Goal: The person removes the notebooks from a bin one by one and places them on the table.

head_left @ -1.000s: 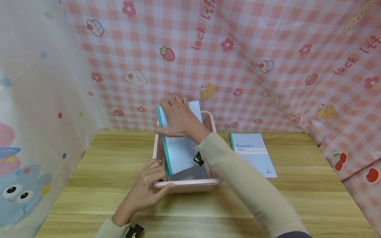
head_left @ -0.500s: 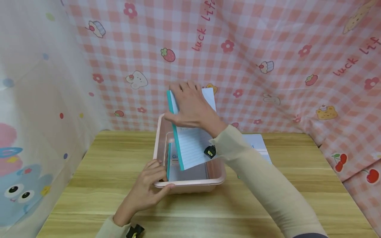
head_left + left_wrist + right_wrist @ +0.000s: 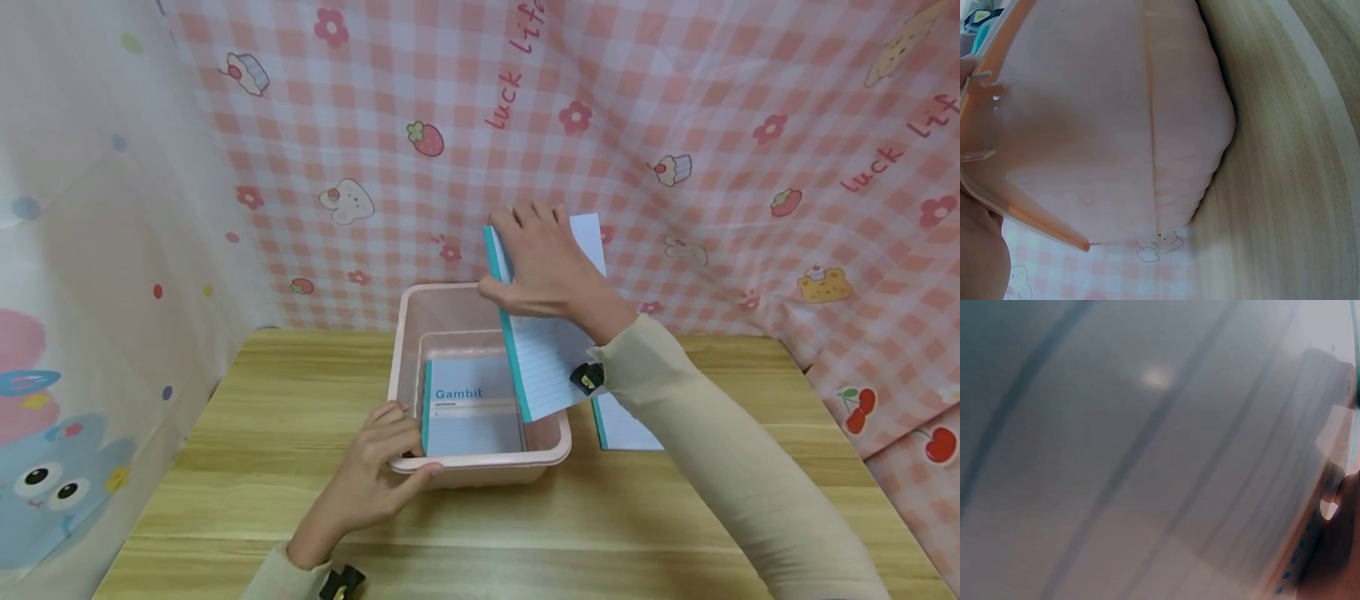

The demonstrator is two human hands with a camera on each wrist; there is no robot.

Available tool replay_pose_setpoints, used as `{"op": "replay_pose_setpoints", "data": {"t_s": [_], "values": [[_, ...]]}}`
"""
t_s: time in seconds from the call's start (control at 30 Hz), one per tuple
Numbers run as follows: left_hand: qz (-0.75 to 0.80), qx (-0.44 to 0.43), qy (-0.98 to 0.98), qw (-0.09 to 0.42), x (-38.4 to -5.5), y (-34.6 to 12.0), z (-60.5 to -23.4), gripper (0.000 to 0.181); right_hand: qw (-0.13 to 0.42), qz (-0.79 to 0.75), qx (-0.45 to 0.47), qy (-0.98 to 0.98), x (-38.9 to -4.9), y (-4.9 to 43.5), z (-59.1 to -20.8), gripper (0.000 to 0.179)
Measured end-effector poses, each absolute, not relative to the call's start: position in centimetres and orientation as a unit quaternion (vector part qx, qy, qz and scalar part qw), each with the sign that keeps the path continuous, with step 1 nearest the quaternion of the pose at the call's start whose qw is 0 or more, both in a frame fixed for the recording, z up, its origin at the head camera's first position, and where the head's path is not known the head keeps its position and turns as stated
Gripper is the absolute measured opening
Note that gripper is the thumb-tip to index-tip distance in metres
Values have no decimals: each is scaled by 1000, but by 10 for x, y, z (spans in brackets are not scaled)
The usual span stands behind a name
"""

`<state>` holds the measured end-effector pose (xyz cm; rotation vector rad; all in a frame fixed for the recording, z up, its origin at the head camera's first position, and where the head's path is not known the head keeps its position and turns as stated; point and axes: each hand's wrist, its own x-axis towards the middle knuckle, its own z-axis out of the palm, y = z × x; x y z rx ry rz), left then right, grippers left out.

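Observation:
My right hand (image 3: 543, 271) grips a white notebook (image 3: 551, 358) with a teal spine near its upper part, holding it tilted above the right side of a pink plastic bin (image 3: 442, 308). Lined cover fills most of the right wrist view. With fingers inside and thumb outside, my left hand (image 3: 375, 467) holds the bin's near left corner; the left wrist view shows the bin's outer wall (image 3: 1104, 125) close up. Inside the bin lies another notebook (image 3: 472, 425), marked "Gambit". A further notebook (image 3: 626, 425) lies on the table to the right, partly hidden by my right arm.
The wooden table (image 3: 262, 467) carries the bin near its middle. Behind it hangs a pink checked cloth (image 3: 420, 200), and a pale cloth (image 3: 112, 233) hangs on the left.
My right hand has lifted the notebook up out of the bin and carried it right, uncovering the notebook inside. My left hand has stayed on the bin's corner.

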<state>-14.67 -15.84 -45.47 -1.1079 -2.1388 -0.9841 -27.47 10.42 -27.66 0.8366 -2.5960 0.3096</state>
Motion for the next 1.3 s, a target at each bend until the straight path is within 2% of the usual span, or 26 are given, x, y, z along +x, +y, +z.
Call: {"op": "replay_pose_setpoints", "data": {"t_s": [0.3, 0.47, 0.67, 0.93, 1.3], "values": [[-367, -415, -787, 270, -146, -158, -454, 31, 171, 98, 260, -945, -285, 155, -299, 66], [-368, -414, -787, 272, -145, -159, -455, 31, 157, 77, 245, -954, -289, 181, -317, 58], [-362, -412, -791, 271, -145, -158, -454, 29, 146, 62, 215, -963, -293, 218, -332, 65], [-365, -415, -788, 269, -146, -157, -453, 27, 138, 47, 183, -972, -293, 261, -347, 58], [-362, -414, -790, 270, -146, -157, -453, 27, 91, 55, 137, -985, -295, 317, -383, 64]]}}
